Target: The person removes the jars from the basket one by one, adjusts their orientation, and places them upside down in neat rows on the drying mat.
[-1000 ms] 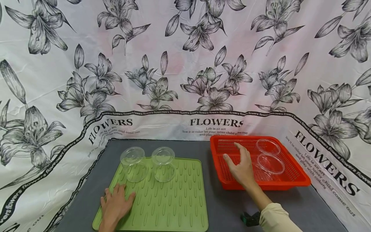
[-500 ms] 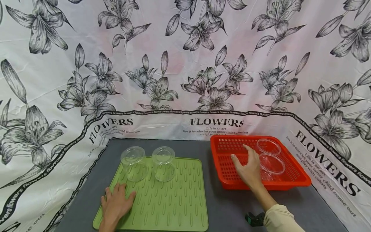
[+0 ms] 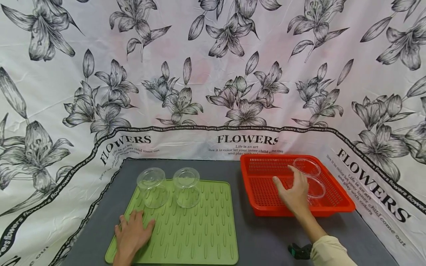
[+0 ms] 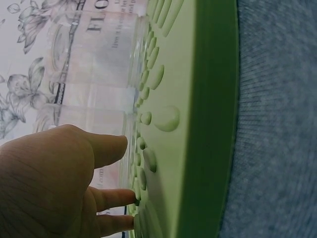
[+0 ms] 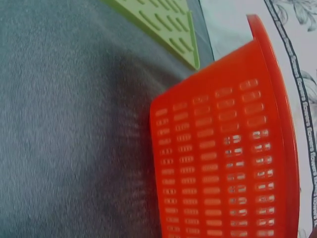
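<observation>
A: Widest first: your floral cloth (image 3: 181,147) hangs across the back, the grey tabletop (image 3: 253,244) spreads beneath, the green ridged drying mat (image 3: 206,236) sits on your left and the red perforated plastic basket (image 3: 266,211) on your right!

B: And your hands are split between them! Your left hand (image 3: 133,232) rests at the mat's left side, fingers spread, fingertips down on it, gripping nothing.

A: Your right hand (image 3: 295,194) hangs over the basket, thumb and index finger wide apart, nothing visible between them. The right wrist view gives you only the basket's outside wall, so how your other fingers lie, I can't tell.

B: Now your clear plastic cups! Two stand bottom-up side by side on the mat's far left part: the left cup (image 3: 153,190) and the right cup (image 3: 187,188).

A: Two more in the basket, rims facing up: your nearer basket cup (image 3: 317,186) and, behind it, your farther basket cup (image 3: 307,167).

B: Here's the relation that counts, in my judgement: the nearer one lies just right of your right hand, which hides its left side. Touching or apart? Can't tell. Its axis looks roughly upright, any tilt unclear, and your right hand is plainly the closer.
</observation>
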`<state>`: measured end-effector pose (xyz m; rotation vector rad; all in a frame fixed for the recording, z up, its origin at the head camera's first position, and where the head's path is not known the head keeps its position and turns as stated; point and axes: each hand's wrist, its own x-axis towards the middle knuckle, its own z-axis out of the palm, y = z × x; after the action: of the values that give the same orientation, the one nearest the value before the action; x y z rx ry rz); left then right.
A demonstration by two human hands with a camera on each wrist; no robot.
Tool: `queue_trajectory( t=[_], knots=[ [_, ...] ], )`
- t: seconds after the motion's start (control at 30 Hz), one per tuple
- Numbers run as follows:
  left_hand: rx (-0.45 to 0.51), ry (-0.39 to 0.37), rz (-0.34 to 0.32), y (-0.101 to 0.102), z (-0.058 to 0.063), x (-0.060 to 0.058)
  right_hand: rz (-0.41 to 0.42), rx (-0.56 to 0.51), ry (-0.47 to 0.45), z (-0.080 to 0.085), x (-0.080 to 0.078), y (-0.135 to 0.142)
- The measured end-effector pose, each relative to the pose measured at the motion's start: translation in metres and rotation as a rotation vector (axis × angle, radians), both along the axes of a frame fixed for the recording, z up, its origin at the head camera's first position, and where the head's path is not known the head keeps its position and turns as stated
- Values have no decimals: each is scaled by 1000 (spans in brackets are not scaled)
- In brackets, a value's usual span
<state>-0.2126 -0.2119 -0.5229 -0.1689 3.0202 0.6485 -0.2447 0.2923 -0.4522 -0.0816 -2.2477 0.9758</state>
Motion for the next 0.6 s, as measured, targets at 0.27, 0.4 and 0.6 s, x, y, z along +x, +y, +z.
queue_trajectory(
  t=[0.27,0.4,0.6],
  knots=[
    [3,-7,1,0,-2,0,-113,102,50,3,7,19],
    [-2,-13,2,-1,-2,-1,-164,140,43,4,10,30],
    [3,-15,4,0,-2,-1,-209,170,11,5,17,45]
  ],
)
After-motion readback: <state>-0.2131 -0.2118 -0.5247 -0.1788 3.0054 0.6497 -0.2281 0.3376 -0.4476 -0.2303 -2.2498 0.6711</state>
